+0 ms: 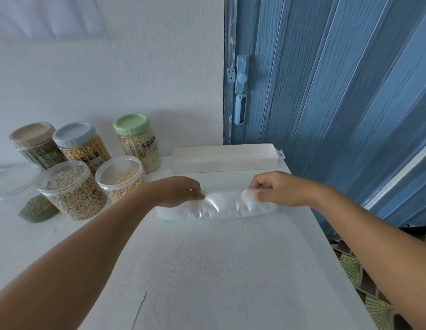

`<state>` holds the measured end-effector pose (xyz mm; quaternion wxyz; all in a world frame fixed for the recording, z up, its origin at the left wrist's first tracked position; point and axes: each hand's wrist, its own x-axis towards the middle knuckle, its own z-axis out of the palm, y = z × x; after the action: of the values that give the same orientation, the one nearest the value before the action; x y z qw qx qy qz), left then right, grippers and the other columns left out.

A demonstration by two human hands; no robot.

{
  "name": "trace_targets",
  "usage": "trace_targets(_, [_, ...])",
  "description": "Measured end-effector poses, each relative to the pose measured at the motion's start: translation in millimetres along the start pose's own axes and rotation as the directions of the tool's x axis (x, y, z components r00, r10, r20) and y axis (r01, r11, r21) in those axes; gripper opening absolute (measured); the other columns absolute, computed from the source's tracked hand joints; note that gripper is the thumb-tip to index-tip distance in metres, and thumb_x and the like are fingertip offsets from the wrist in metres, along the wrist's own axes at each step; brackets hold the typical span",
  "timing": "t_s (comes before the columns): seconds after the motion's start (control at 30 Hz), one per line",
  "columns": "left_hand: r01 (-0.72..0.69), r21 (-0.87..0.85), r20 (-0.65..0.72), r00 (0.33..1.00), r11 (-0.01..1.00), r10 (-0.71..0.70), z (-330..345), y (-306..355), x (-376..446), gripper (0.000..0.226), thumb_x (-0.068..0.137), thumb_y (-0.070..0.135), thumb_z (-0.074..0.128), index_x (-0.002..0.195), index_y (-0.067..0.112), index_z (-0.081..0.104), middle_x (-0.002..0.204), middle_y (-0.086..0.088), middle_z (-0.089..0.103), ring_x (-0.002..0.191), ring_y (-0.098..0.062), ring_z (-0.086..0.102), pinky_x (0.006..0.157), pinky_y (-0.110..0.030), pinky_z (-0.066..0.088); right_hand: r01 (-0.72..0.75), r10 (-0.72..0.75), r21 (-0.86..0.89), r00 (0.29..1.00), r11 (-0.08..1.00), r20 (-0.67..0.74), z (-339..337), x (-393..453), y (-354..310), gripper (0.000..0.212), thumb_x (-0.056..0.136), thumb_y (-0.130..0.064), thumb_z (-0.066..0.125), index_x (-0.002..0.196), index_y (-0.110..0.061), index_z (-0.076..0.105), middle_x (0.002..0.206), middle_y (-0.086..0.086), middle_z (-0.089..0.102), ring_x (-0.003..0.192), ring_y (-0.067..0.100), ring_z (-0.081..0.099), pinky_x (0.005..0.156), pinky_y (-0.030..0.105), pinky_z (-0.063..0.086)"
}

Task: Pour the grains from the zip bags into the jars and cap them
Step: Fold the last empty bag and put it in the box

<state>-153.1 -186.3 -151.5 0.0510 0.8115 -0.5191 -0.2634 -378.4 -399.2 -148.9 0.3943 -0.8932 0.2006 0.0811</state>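
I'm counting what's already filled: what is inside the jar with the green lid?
The jar with the green lid holds pale beige grains, filled nearly to the lid. A printed label covers part of its middle, and a clear jar in front hides its lower left side.

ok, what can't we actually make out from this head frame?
- Clear zip bag: contents unreadable; film is glossy, and left hand and right hand cover its ends.
- Labels on the three capped jars: too small and blurred.
- Green grains: partly behind a clear-lidded jar; whether bagged is unclear.
- Clear lid: cut off by left edge.
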Motion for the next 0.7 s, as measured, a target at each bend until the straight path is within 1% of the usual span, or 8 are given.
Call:
trace_targets(0.17, [0.037,-0.016,-0.01,0.999,0.999,-0.037,0.0,-2.4,10.2,0.035,0.105,0.052,0.052,0.079,0.028,0.055,0.08,0.01,0.053,0.075,-0.008,0.048,0.066,-0.026,0.034,-0.166,0.167,0.067,0.986,0.984,-0.015,3.9,4.9,12.8,0.015,0.099,-0.035,0.068,0.114,-0.035,0.065,0.122,-0.015,0.063,0.121,0.011,0.056,0.099,0.029,0.044])
trace_targets(0.3, [0.115,-0.009,-0.178,0.977,0.993,-0.115,8.3,-5.1,9.4,0.042,0.089,0.067,0.066,0.1,0.027,0.064,0.093,0.009,0.062,0.083,-0.011,0.057,0.069,-0.028,0.044,-0.218,0.227,0.111,0.971,0.97,-0.078,11.5,9.1,13.8,0.012,0.1,-0.033,0.065,0.111,-0.032,0.062,0.116,-0.012,0.06,0.114,0.013,0.055,0.091,0.031,0.043])
trace_targets(0.37, [0.113,0.223,-0.369,0.929,0.968,-0.023,17.3,-5.9,5.7,0.053,0.088,0.071,0.062,0.12,0.029,0.062,0.115,0.003,0.065,0.1,-0.017,0.061,0.087,-0.035,0.052,-0.224,0.24,0.144,0.965,0.964,-0.104,14.1,9.8,11.1,0.012,0.099,-0.031,0.065,0.109,-0.028,0.062,0.113,-0.008,0.063,0.106,0.014,0.056,0.084,0.031,0.043])
trace_targets(0.4, [0.083,0.311,-0.461,0.884,0.947,0.074,24.7,-3.5,3.1,0.055,0.092,0.068,0.06,0.128,0.027,0.061,0.126,0.0,0.063,0.112,-0.021,0.06,0.098,-0.039,0.05,-0.227,0.248,0.163,0.962,0.96,-0.117,15.8,11.2,10.7,0.011,0.098,-0.031,0.066,0.108,-0.027,0.062,0.111,-0.005,0.065,0.102,0.015,0.057,0.081,0.032,0.043])
trace_targets(0.47, [-0.037,0.355,-0.538,0.809,0.934,0.237,41.9,6.5,-3.8,0.057,0.1,0.063,0.049,0.139,0.022,0.059,0.139,-0.004,0.061,0.128,-0.027,0.057,0.11,-0.045,0.042,-0.241,0.268,0.185,0.953,0.953,-0.139,20.7,12.4,9.4,0.009,0.097,-0.029,0.065,0.104,-0.024,0.061,0.108,-0.001,0.068,0.093,0.017,0.057,0.077,0.035,0.041])
trace_targets(0.5, [-0.09,0.341,-0.519,0.812,0.936,0.268,49.8,12.0,-6.4,0.061,0.103,0.064,0.038,0.145,0.023,0.055,0.146,-0.005,0.058,0.135,-0.028,0.053,0.115,-0.046,0.039,-0.247,0.278,0.195,0.949,0.949,-0.151,22.5,12.3,8.9,0.009,0.096,-0.028,0.065,0.103,-0.024,0.061,0.107,0.001,0.069,0.09,0.017,0.056,0.075,0.035,0.041])
trace_targets(0.6, [-0.093,0.294,-0.322,0.927,0.951,0.19,68.8,14.8,-3.1,0.072,0.103,0.069,0.007,0.162,0.035,0.031,0.165,0.0,0.04,0.153,-0.023,0.035,0.126,-0.044,0.023,-0.256,0.292,0.197,0.939,0.946,-0.183,24.7,10.2,6.9,0.01,0.093,-0.026,0.063,0.102,-0.025,0.06,0.104,-0.001,0.069,0.085,0.016,0.057,0.073,0.034,0.041])
trace_targets(0.7, [-0.077,0.322,-0.288,0.941,0.944,0.175,73.4,8.5,6.4,0.076,0.099,0.071,-0.005,0.161,0.042,0.027,0.162,0.004,0.044,0.148,-0.019,0.04,0.121,-0.041,0.028,-0.258,0.29,0.164,0.932,0.952,-0.217,25.8,7.9,3.2,0.012,0.095,-0.023,0.058,0.106,-0.026,0.057,0.097,-0.003,0.064,0.08,0.014,0.055,0.066,0.031,0.04])
